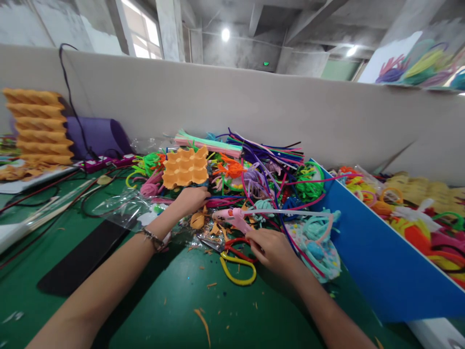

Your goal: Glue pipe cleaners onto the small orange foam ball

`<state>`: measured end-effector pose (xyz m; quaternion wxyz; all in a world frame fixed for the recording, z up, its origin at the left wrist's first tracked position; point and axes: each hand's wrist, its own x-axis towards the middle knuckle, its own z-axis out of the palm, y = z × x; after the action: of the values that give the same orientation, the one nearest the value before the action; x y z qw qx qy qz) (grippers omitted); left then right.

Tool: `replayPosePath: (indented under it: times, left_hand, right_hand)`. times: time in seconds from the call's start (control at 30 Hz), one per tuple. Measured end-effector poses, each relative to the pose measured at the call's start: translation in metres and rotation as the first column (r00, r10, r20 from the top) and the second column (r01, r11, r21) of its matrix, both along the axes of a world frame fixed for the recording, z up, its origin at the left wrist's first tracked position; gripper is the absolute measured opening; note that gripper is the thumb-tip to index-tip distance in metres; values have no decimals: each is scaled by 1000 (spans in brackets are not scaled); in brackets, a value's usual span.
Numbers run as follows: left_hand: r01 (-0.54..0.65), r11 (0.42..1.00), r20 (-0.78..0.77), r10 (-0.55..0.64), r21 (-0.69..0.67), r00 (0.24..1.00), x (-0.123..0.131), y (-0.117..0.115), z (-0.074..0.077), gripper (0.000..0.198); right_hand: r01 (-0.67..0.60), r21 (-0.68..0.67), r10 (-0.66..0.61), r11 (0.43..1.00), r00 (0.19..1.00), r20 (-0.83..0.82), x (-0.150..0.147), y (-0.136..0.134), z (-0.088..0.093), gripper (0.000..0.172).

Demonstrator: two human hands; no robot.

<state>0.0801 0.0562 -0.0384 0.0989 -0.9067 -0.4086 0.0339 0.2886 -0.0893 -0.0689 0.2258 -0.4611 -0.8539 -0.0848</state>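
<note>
Two hands meet over the desk (163, 300): the right hand (271, 247) has its grip closed on a pink glue gun (232, 218), and the left hand (192, 198) curls beneath an orange egg tray (185, 167) (whether it grips anything, I cannot tell). Cut orange scraps (198, 220) lie about; nothing looks glued yet.

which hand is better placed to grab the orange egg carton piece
Left, probably. The left hand sits just below the orange egg carton piece, nearly touching it. The right hand is farther off and grips the pink glue gun.
</note>
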Motion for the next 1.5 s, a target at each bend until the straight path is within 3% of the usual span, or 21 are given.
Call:
replayPosePath:
  times: [0.3, 0.57, 0.8, 1.03, 1.27, 1.5]
  left_hand:
    - [-14, 1000, 44, 13, 18, 999, -3, -2, 3, 29]
    - [40, 997, 78, -35, -62, 996, -4, -3, -9, 24]
    - [45, 995, 179, -28, -91, 983, -16, -3, -12, 31]
    - [71, 989, 287, -30, -131, 957, -39, -13, -12, 31]
    - [142, 965, 353, -56, -222, 934, -54, -34, -14, 33]
    - [21, 982, 300, 37, -187, 953, -55, -54, -25, 55]
  right_hand:
    - [-5, -16, 5, 1000, 1000, 7, -1, 0, -2, 18]
    - [-2, -9, 2, 1000, 1000, 28, -1, 1, -4, 18]
    - [-5, 45, 3, 999, 999, 47, -2, 2, -3, 19]
    - [-40, 109, 31, 993, 996, 89, 0, 4, -4, 25]
    - [-102, 318, 42, 943, 981, 188, -5, 1, 3, 31]
    - [-131, 335, 62, 933, 976, 207, -7, 0, 4, 34]
